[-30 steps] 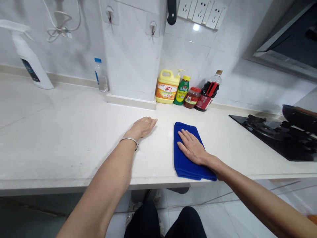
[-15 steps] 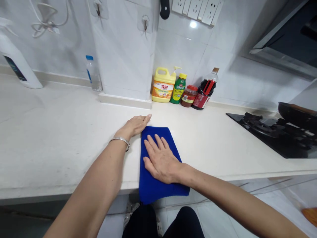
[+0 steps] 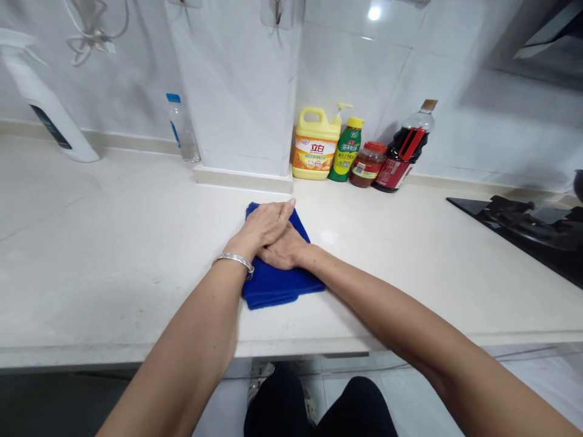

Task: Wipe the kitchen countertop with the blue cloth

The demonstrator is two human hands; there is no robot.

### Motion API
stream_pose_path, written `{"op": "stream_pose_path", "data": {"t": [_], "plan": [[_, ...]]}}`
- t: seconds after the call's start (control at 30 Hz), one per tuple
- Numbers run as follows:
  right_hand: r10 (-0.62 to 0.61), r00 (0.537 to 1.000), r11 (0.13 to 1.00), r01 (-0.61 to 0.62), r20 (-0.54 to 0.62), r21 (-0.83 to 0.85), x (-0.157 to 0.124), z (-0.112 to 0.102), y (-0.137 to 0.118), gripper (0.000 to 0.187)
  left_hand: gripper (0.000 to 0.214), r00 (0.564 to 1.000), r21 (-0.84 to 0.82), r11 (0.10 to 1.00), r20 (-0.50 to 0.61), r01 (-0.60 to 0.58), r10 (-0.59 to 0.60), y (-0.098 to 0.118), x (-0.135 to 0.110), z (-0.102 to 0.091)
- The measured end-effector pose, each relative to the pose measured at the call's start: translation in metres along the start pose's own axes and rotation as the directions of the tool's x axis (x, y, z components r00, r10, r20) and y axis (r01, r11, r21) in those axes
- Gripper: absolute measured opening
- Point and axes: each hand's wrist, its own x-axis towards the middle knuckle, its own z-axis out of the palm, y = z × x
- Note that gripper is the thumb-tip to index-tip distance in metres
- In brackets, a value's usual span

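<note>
A folded blue cloth [image 3: 273, 284] lies on the white countertop [image 3: 113, 243] in front of me. My right hand [image 3: 288, 249] rests flat on the cloth, fingers stretched out and mostly covered. My left hand [image 3: 264, 224], with a silver bracelet at the wrist, lies flat on top of the right hand, fingers extended toward the wall. Neither hand grips anything.
Against the back wall stand a yellow detergent jug [image 3: 316, 145], a green bottle [image 3: 345, 158], a red-lidded jar [image 3: 368, 165] and a dark sauce bottle [image 3: 404, 152]. A water bottle [image 3: 182, 128] and white spray bottle [image 3: 45, 103] stand left. A black stove [image 3: 528, 224] lies right.
The right hand slid the blue cloth leftward and away from the counter's front edge. The left hand, earlier flat on the counter beside it, now lies on top of the right hand.
</note>
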Motion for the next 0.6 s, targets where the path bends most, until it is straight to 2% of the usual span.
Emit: {"op": "stream_pose_path", "data": {"t": [0.2,0.27,0.33,0.37,0.43,0.5,0.53,0.6], "plan": [[-0.009,0.986,0.996,0.023,-0.167,0.084,0.021,0.018,0.034,0.040,0.064,0.996,-0.080,0.993,-0.029,-0.082,0.080,0.002,0.001,0.004],[0.014,0.973,0.982,0.030,-0.231,0.186,0.018,0.020,0.044,0.032,0.063,0.993,-0.125,0.986,-0.049,-0.111,0.106,0.003,0.000,0.005],[0.099,0.947,0.942,0.010,-0.305,0.335,0.010,0.017,0.054,0.031,0.062,0.989,-0.167,0.976,-0.084,-0.137,0.125,0.003,0.000,0.007],[0.177,0.921,0.914,-0.023,-0.346,0.405,0.005,0.015,0.060,0.035,0.061,0.987,-0.183,0.973,-0.104,-0.141,0.123,0.003,0.000,0.008],[0.365,0.835,0.857,-0.129,-0.411,0.499,-0.007,0.011,0.070,0.040,0.062,0.989,-0.195,0.974,-0.120,-0.112,0.090,0.003,0.001,0.012],[0.473,0.759,0.832,-0.217,-0.447,0.510,-0.018,0.010,0.079,0.036,0.062,0.995,-0.166,0.984,-0.081,-0.069,0.056,0.001,0.002,0.016],[0.469,0.757,0.842,-0.228,-0.455,0.488,-0.024,0.011,0.082,0.034,0.062,0.998,-0.128,0.990,-0.044,-0.060,0.055,0.001,0.002,0.019],[0.390,0.801,0.888,-0.196,-0.454,0.416,-0.034,0.016,0.086,0.038,0.062,0.997,-0.011,0.997,0.037,-0.073,0.074,0.000,0.002,0.024]]}}
